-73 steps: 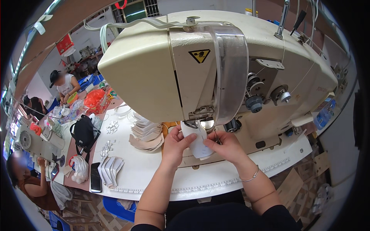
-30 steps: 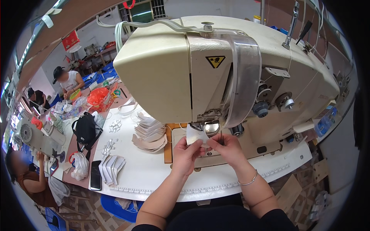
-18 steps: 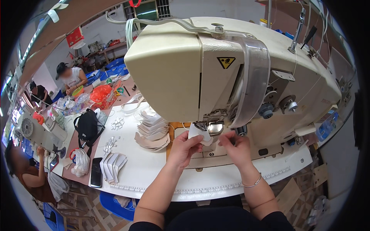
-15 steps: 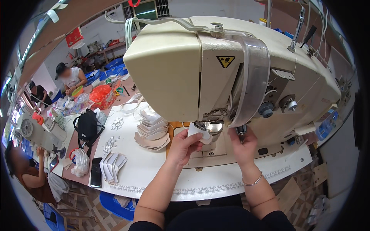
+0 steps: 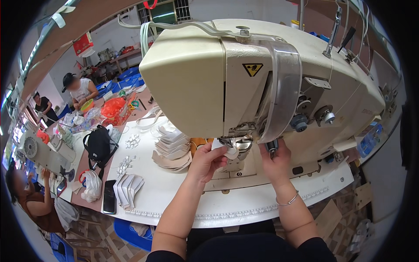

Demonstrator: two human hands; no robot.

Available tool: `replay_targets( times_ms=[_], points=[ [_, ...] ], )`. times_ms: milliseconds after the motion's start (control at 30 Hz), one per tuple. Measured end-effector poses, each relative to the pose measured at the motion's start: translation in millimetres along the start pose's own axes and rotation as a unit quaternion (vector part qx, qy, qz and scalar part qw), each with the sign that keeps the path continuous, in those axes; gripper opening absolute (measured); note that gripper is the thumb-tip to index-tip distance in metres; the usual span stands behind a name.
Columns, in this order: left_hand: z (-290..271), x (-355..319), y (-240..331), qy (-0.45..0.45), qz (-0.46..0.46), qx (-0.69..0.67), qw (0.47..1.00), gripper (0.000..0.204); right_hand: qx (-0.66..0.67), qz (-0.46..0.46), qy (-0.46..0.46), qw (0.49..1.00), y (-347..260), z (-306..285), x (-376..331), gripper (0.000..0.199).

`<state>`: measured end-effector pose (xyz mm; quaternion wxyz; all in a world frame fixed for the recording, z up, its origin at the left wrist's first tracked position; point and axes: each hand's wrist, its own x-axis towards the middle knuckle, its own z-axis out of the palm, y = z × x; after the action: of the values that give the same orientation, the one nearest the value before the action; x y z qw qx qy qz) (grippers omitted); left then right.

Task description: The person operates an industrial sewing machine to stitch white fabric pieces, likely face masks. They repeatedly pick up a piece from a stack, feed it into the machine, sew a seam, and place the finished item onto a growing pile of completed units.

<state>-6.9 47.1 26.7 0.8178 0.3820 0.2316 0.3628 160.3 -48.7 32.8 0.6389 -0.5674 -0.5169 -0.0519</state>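
The large cream sewing machine point(image 5: 185, 87) stands right in front of me. My left hand point(image 5: 204, 163) pinches a small white piece with a rounded edge point(image 5: 231, 151) between thumb and fingers, at the machine's needle area. The needle point itself is hidden. To the right, the fingers and thumb of my right hand point(image 5: 277, 165) close round a dark cylindrical part with a metal tip point(image 5: 272, 147) beneath the machine's clear curved guard point(image 5: 286, 91). Whether this part is fixed to the machine cannot be made out.
Left of the machine lie a stack of white curved pieces point(image 5: 171, 153), folded white pieces point(image 5: 128, 191), a black phone point(image 5: 109, 197) and a black bag point(image 5: 99, 146). A ruler strip point(image 5: 244, 214) runs along the table's front edge. Several people work further left.
The view has shifted slightly. The white piece sits a little differently under the machine head, still in my left hand. My right hand keeps its hold on the dark part.
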Motion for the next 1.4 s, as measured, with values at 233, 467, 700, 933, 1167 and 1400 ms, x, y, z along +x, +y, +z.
replay_targets(
  times_ms=[233, 467, 700, 933, 1167, 1400],
  points=[
    [-4.9, 6.3, 4.1, -0.034, -0.020, -0.014, 0.999, 0.010, -0.021, 0.023, -0.029, 0.999, 22.0, 3.5, -2.6, 0.017],
    [2.7, 1.1, 3.9, 0.007, 0.021, 0.053, 0.998, 0.016, -0.088, -0.128, 0.094, 0.983, 4.4, 9.7, -2.1, 0.016],
    [10.1, -8.4, -1.2, 0.015, 0.070, 0.092, 0.993, 0.020, -0.112, -0.229, -0.108, 0.961, 8.9, 18.2, -8.8, 0.033],
    [7.0, -5.1, -2.3, 0.007, 0.071, 0.069, 0.995, 0.020, -0.146, -0.244, -0.121, 0.951, 3.6, 14.3, -7.6, 0.037],
    [-3.1, 15.2, 3.7, -0.011, 0.051, 0.060, 0.997, 0.006, -0.138, -0.229, -0.115, 0.957, 2.7, 17.0, -12.3, 0.042],
    [-16.2, 26.3, 0.9, -0.071, 0.027, 0.036, 0.996, 0.013, -0.139, -0.247, -0.095, 0.954, 6.8, 17.8, -12.6, 0.032]
  ],
)
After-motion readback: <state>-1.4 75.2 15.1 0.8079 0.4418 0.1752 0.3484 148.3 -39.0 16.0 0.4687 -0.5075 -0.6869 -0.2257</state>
